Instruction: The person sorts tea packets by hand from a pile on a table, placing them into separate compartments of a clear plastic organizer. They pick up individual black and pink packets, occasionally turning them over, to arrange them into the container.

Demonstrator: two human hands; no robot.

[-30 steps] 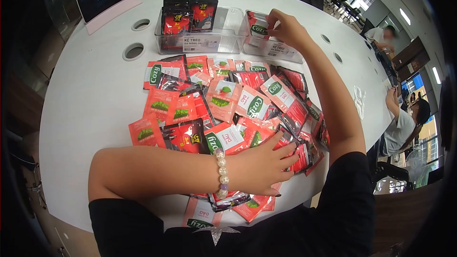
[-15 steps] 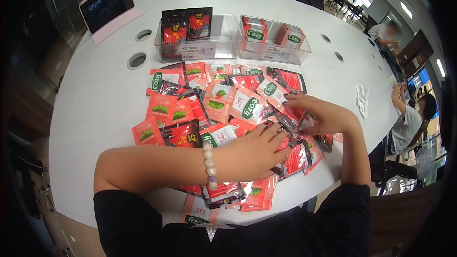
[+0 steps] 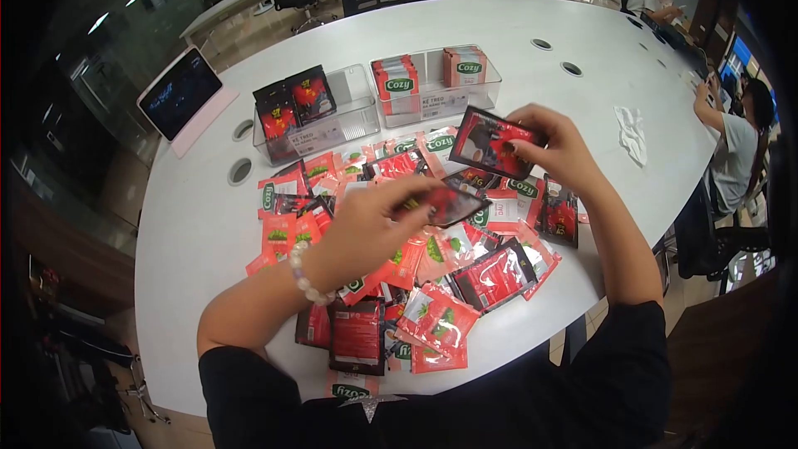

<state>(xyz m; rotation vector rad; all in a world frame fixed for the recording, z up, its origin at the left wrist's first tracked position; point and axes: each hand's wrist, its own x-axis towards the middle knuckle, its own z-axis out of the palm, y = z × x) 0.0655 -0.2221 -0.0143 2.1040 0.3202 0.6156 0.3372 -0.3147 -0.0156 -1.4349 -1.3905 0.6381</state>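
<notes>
My left hand [image 3: 376,220], with a beaded bracelet, grips a black-and-red sachet [image 3: 453,206] above the pile; hand and sachet are slightly blurred. Higher and to the right, my right hand [image 3: 550,145] pinches another black-and-red coffee sachet [image 3: 492,143] by its right end. Below both hands lies a loose heap of pink Cozy sachets [image 3: 445,324] mixed with black-and-red ones [image 3: 357,334]. Behind the heap, a clear bin [image 3: 357,112] holds black-and-red sachets at its left side. The clear bin beside it [image 3: 445,104] holds two stacks of pink Cozy sachets.
A tablet [image 3: 181,96] in a pink case stands at the table's back left. Round cable holes [image 3: 240,170] pierce the white tabletop. A crumpled white cloth [image 3: 631,135] lies at the right. Two people sit farther off at the right, and black chairs stand behind the table.
Both hands have risen off the heap, each now with a black-and-red sachet. The heap's top sachets have shifted. The camera view has turned, so the bins appear farther left.
</notes>
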